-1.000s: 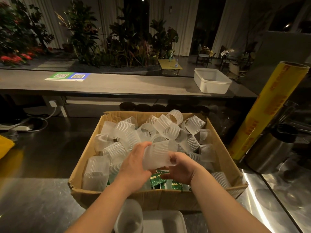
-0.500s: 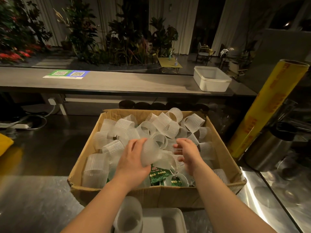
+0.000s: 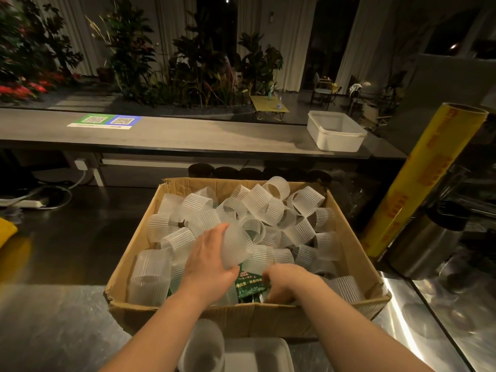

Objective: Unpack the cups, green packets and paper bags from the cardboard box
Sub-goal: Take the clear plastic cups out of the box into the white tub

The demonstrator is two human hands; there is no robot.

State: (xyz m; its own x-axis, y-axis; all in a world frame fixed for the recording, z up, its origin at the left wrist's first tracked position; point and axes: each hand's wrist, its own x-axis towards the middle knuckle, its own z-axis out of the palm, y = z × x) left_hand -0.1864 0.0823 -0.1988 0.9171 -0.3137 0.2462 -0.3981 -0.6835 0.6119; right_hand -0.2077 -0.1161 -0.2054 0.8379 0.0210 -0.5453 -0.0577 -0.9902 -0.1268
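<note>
A cardboard box (image 3: 357,245) on the steel counter is full of ribbed frosted plastic cups (image 3: 271,208), lying loose in several directions. My left hand (image 3: 208,267) grips one cup (image 3: 236,245) over the box's near half. A green packet (image 3: 249,283) shows between my hands at the box's near wall. My right hand (image 3: 287,283) is down in the box beside the packet, fingers curled under and hidden; whether it holds anything cannot be told. No paper bags are visible.
A cup (image 3: 204,345) and a white tray (image 3: 257,355) stand just in front of the box. A yellow cling-film roll (image 3: 426,178) and a steel jug (image 3: 426,242) stand to the right. A white tub (image 3: 335,130) sits on the far counter.
Both hands held one cup above the box; the right hand has let go and dropped down to the green packet at the near wall. The left hand keeps the cup.
</note>
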